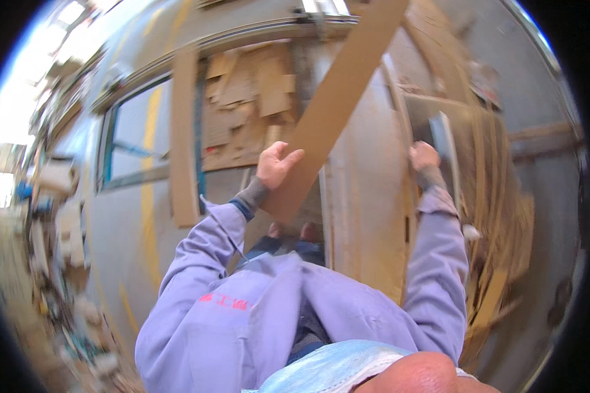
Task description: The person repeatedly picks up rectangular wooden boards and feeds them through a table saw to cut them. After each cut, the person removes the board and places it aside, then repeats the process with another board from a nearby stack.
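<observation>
A long, flat brown board (337,98) slants from in front of my body up to the far right. My left hand (278,165) grips its left edge near the close end, the thumb lying over the top face. My right hand (425,156) is closed, knuckles up, over the right part of the bench. Close beside it stands a narrow pale grey-blue strip (444,144); whether the fingers hold it or something else, I cannot make out. Motion blurs both the board and the area round my right hand.
A machine table (367,170) stretches ahead, with a metal rail (242,34) across its far side. Another narrow brown board (185,131) lies left of a heap of wood offcuts (255,92). Long thin strips (498,170) lie at right. Clutter lines the left.
</observation>
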A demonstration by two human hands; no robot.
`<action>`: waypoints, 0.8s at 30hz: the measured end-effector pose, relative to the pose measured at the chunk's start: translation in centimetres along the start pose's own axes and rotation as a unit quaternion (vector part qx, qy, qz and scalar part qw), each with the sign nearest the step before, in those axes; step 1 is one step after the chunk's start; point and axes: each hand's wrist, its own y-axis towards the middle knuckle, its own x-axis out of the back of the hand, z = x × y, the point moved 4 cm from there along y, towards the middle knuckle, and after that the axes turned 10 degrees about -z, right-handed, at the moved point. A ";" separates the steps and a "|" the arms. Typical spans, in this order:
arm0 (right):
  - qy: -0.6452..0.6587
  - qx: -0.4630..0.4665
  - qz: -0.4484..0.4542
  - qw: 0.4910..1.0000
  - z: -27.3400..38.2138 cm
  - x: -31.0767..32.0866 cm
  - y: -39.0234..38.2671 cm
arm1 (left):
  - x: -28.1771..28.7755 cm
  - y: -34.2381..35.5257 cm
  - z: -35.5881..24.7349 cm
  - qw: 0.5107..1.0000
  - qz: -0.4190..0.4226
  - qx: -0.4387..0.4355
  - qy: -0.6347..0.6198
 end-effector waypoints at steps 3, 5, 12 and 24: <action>0.023 0.013 -0.050 0.998 -0.5 1.1 -0.5 | 6.9 -2.6 0.1 0.996 -0.080 0.024 -0.021; 0.060 -0.029 -0.021 0.998 -0.7 1.0 -1.1 | 10.9 -4.3 0.7 0.992 -0.123 0.032 -0.012; -0.027 -0.015 -0.027 0.999 1.5 1.1 -1.9 | 26.7 -8.3 2.5 0.948 -0.284 -0.016 0.144; 0.255 -0.204 -0.163 0.931 1.6 7.4 -1.2 | 38.2 -7.6 13.3 0.917 -0.345 0.071 0.186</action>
